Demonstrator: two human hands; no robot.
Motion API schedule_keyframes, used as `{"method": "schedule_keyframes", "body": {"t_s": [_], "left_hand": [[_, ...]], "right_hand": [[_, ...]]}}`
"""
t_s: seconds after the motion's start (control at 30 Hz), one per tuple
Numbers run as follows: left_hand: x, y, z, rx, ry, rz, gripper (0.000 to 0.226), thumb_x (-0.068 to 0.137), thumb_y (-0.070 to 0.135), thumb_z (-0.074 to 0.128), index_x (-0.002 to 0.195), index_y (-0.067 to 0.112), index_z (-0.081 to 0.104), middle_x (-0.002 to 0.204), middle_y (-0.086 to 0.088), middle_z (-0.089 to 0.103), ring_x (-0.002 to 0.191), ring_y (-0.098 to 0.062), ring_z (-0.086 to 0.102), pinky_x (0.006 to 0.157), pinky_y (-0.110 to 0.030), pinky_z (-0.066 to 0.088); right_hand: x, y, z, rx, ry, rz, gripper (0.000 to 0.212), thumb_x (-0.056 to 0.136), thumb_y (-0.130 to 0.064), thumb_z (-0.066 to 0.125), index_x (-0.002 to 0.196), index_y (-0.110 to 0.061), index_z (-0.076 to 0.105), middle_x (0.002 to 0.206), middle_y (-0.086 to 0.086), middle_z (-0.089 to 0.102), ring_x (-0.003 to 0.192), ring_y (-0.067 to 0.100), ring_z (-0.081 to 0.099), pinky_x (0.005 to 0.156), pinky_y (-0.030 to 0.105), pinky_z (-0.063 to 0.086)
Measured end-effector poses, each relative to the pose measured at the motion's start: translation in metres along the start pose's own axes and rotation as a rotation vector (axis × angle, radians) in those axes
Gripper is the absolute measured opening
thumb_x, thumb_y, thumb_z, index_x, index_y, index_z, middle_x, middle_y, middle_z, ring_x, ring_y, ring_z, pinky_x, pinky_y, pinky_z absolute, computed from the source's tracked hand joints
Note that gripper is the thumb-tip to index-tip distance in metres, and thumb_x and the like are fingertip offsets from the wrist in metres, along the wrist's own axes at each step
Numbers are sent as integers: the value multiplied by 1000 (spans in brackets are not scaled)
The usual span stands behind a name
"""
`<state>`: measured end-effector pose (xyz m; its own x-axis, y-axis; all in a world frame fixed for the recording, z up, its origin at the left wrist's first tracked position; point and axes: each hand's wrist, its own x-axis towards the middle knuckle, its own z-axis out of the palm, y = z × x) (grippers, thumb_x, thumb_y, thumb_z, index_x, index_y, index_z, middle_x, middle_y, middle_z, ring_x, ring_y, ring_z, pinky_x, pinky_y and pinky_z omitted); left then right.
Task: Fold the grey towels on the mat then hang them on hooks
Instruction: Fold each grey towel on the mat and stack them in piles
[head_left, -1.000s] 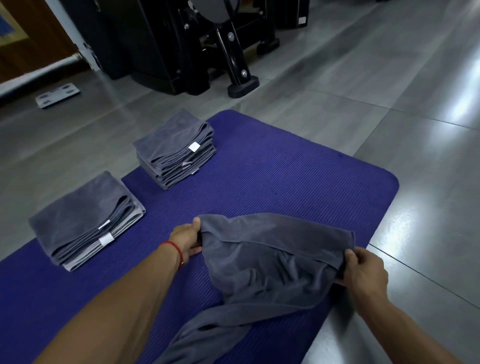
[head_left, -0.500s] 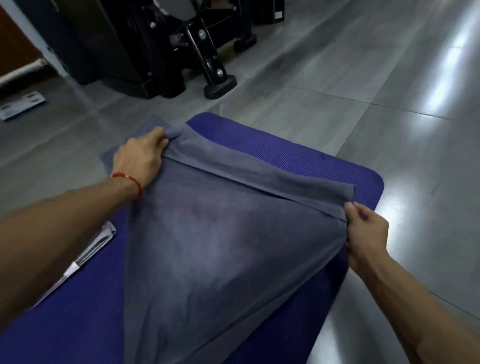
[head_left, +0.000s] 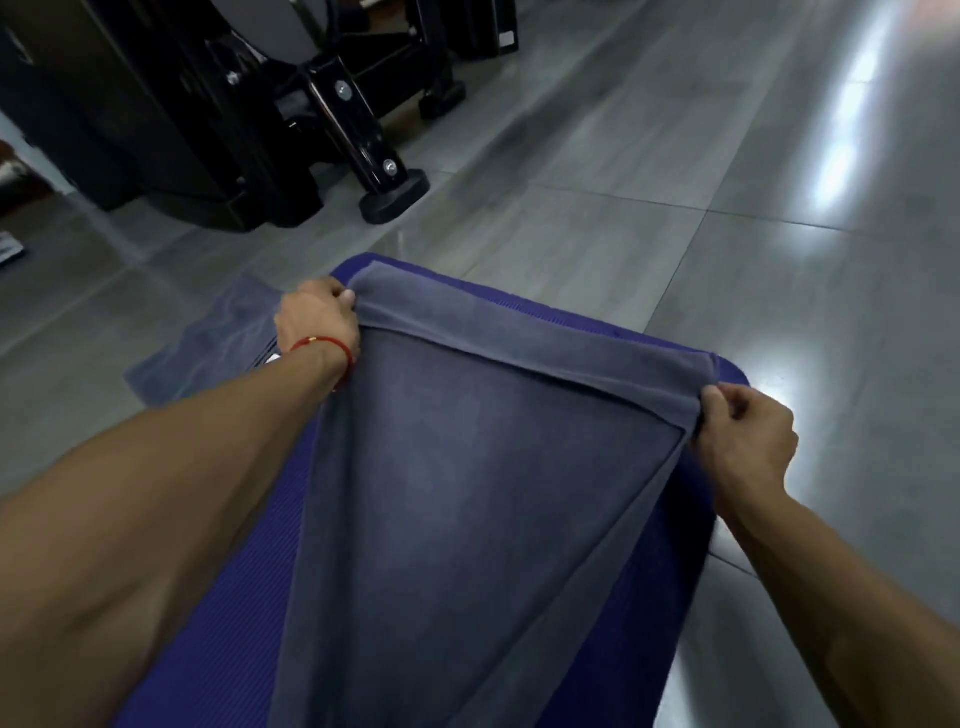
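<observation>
A grey towel (head_left: 483, 493) is stretched wide over the blue mat (head_left: 644, 597), its far edge turned over in a narrow band. My left hand (head_left: 317, 322), with a red string at the wrist, grips the towel's far left corner. My right hand (head_left: 748, 441) pinches the far right corner near the mat's right edge. The towel runs from my hands down toward me and out of the bottom of the view. A stack of folded grey towels (head_left: 218, 343) shows partly behind my left forearm.
Black exercise equipment (head_left: 311, 114) with a round foot (head_left: 395, 197) stands on the grey tiled floor beyond the mat. Shiny floor tiles (head_left: 779, 234) spread to the right. No hooks are in view.
The towel was bunched near me a second ago; both hands have lifted and spread it flat, carrying its far edge toward the mat's far end. The view has tilted closer.
</observation>
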<state>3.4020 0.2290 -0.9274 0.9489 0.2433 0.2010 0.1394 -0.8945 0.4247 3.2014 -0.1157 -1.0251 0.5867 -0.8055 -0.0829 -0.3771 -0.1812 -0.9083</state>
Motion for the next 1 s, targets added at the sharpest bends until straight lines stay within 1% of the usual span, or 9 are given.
{"method": "schedule_keyframes", "body": {"t_s": [0.1, 0.23, 0.37, 0.47, 0.57, 0.67, 0.8, 0.9, 1.0], "left_hand": [[27, 28, 6, -50, -6, 8, 23, 97, 28, 57, 101, 13, 73, 100, -23, 72, 100, -42, 68, 88, -42, 55], [36, 57, 28, -142, -129, -7, 27, 100, 18, 49, 117, 4, 63, 117, -23, 67, 114, -41, 62, 95, -42, 50], [-46, 25, 44, -33, -404, 224, 35, 100, 21, 52, 131, 7, 54, 126, -21, 62, 120, -39, 56, 100, -38, 41], [-147, -48, 32, 35, -563, 392, 44, 95, 36, 45, 128, 8, 56, 124, -16, 58, 116, -34, 55, 101, -38, 42], [-249, -135, -1, 118, -545, 466, 55, 95, 51, 33, 136, 18, 50, 138, -3, 46, 120, -23, 53, 102, -42, 48], [-345, -223, -46, 167, -475, 319, 62, 97, 62, 31, 140, 20, 48, 144, -3, 45, 119, -20, 56, 95, -42, 54], [-466, -286, -101, 226, -420, 177, 70, 96, 73, 22, 132, 19, 51, 119, 2, 62, 97, -7, 59, 79, -28, 56], [-526, -297, -132, 290, -490, -12, 68, 90, 78, 20, 129, 31, 50, 111, 10, 70, 93, -7, 69, 72, -23, 58], [-551, -296, -149, 202, -547, -195, 46, 78, 63, 43, 119, 43, 46, 107, 15, 65, 87, -18, 71, 64, -39, 60]], "right_hand": [[24, -17, -7, -11, 40, -38, 23, 99, -24, 58, 104, -9, 75, 90, 10, 73, 79, 23, 63, 80, 29, 45], [41, -28, -11, -137, -11, -38, 30, 101, -27, 55, 114, -6, 70, 106, 16, 72, 103, 37, 65, 86, 38, 47], [-12, -13, -8, -379, -150, -218, 34, 100, -25, 51, 131, -10, 52, 128, 17, 56, 106, 40, 60, 91, 49, 51], [-78, 13, -9, -401, -431, -536, 32, 94, -16, 54, 126, -15, 52, 125, 8, 50, 101, 31, 60, 85, 42, 52], [-135, 33, -10, -472, -743, -820, 32, 89, -21, 42, 119, -18, 54, 119, 1, 49, 99, 25, 58, 83, 41, 53], [-189, 39, -7, -549, -960, -1079, 43, 85, -23, 41, 127, -20, 53, 117, -1, 54, 100, 21, 56, 87, 37, 52], [-253, 36, -1, -568, -1178, -1413, 45, 83, -16, 50, 127, -24, 57, 115, -7, 59, 97, 15, 59, 82, 30, 52], [-297, 25, 14, -552, -1301, -1575, 55, 84, -18, 64, 138, -24, 53, 134, -4, 56, 111, 18, 60, 91, 38, 54], [-335, 7, 32, -725, -1548, -1667, 72, 93, -32, 62, 157, -31, 28, 160, 1, 29, 141, 25, 37, 114, 48, 37]]}}
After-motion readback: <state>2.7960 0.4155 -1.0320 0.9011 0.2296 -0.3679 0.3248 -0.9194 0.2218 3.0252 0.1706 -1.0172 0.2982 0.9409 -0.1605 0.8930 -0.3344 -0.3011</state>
